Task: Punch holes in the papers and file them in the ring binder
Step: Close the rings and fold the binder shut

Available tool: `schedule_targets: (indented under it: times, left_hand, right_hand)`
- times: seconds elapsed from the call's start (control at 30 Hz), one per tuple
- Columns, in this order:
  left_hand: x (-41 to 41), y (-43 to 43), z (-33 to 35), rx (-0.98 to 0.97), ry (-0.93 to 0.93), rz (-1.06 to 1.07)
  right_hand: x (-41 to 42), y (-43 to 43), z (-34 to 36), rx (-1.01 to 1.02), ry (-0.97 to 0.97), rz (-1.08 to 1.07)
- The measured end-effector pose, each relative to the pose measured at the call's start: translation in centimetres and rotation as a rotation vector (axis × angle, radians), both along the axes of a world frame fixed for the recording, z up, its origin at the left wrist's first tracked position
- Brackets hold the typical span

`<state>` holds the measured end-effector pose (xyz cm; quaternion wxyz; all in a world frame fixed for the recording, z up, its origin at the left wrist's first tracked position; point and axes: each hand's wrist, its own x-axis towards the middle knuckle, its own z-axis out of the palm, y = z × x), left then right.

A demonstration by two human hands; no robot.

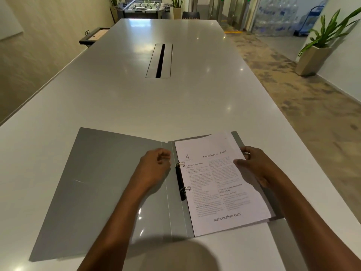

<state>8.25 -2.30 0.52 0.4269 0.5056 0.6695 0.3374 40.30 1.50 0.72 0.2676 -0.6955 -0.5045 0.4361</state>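
A grey ring binder [101,182] lies open flat on the white table. A stack of printed papers [218,184], its top page headed "Neurology of Vision", sits on the binder's right half, threaded on two metal rings [182,176] of the black spine mechanism. My left hand [154,166] hovers with curled fingers just left of the upper ring, holding nothing. My right hand [254,164] grips the right edge of the paper stack, thumb on top of the page. No hole punch is in view.
The long white table [136,106] stretches ahead with a cable slot [160,60] in its middle. A potted plant [316,53] stands on the floor at the right. Further back are a foosball table [143,7] and stacked water bottles [277,16].
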Motion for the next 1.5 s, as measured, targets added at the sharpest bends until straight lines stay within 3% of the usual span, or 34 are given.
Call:
schedule_targets:
  times: [0.13,0.23,0.47,0.53,0.63,0.83,1.2,1.5]
  left_hand:
    - [0.4,-1.1,0.5,-0.038,0.257,-0.194]
    - [0.4,-1.5,0.9,-0.115,0.301,-0.359]
    - [0.0,-2.3,0.2,-0.054,0.375,-0.49]
    - [-0.3,-2.2,-0.4,-0.084,0.384,-0.529]
    - [-0.3,-2.4,-0.9,-0.112,0.392,-0.558]
    - [0.2,-2.8,-2.1,0.006,0.465,-0.513]
    - [-0.2,-2.6,-2.5,0.147,0.498,-0.574]
    - [0.3,-2.2,-1.3,0.21,0.407,-0.568]
  right_hand:
    - [-0.2,0.0,-0.7,0.011,0.007,-0.001]
    - [-0.2,-0.2,-1.5,0.063,-0.015,-0.014]
    - [-3.1,-1.6,-1.5,0.423,-0.411,-0.031]
    - [-4.9,-2.6,-1.1,0.489,-0.282,0.01]
    - [-8.0,-4.0,-0.9,0.39,-0.093,0.189]
    - [-12.1,-4.6,-2.2,0.357,-0.08,0.368]
    - [-12.0,-4.0,-3.5,0.324,-0.066,0.361]
    - [-11.6,-4.0,-3.8,0.304,-0.024,0.332]
